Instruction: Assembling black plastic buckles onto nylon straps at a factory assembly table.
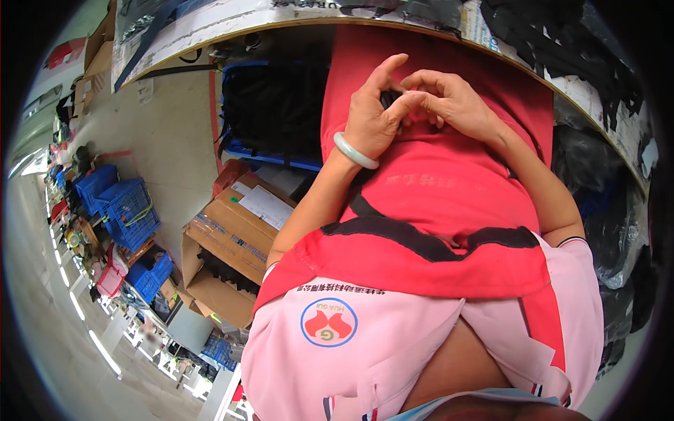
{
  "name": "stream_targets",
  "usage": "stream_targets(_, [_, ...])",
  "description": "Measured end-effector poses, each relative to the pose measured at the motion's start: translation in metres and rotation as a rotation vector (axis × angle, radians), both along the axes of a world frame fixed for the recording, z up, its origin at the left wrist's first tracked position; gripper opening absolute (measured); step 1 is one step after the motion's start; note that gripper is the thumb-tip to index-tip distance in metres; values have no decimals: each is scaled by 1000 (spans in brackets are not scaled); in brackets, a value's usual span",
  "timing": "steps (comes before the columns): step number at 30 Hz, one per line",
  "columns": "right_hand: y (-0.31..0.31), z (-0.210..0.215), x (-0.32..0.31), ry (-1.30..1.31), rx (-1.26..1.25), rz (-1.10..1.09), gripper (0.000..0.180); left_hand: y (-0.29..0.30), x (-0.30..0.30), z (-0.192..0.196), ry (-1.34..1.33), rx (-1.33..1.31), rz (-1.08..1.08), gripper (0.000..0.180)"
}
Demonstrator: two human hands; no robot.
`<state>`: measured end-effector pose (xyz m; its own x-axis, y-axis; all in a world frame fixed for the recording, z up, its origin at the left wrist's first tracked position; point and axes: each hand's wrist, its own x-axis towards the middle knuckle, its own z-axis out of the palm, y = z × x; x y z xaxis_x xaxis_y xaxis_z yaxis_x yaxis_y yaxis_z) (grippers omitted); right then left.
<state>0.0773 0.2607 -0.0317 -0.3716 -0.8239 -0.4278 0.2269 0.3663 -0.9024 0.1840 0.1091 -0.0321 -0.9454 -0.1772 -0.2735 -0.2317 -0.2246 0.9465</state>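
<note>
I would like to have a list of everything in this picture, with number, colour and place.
Small piece: one, dark, between the hands; shape unclear
Table: one, pale top, along upper edge
Strips: many, black, on table, upper right
Crate: one, blue, holding black material, left of the lap
Cardboard box: one, brown, open, left
Baskets: several, blue, far left
Plastic bags: several, clear and dark, right
Apron: one, red, over the lap
Shirt: one, pink, lower centre
Bracelet: one, pale, left wrist
Left hand: one, bare, upper centre
Right hand: one, bare, beside it
</note>
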Motion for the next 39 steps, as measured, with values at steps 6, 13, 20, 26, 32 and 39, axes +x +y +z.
stream_targets(6, [8, -3, 6, -81, -7, -184, 23, 11, -20, -12, 69, -283, 28, 44])
stream_targets(13, [13, -5, -1, 66, -39, -202, 22, 14, -27, -14, -12, -24, 65, 33])
stream_targets(20, [32, -6, -20, -415, -147, -266, 27, -2, -25, -18, -175, 406, 28, 20])
stream_targets(26, [34, -5, -10, -97, -283, -332, 18, 5, -32, -3, -335, 505, -260, 38])
stream_targets(32, [48, 11, -14, 471, -327, -145, 13, 8, -31, -20, -208, 932, -533, 31])
stream_targets(39, [106, 32, -78, 1173, 169, -433, 20, 14, -35, -24, -209, 936, -288, 27])
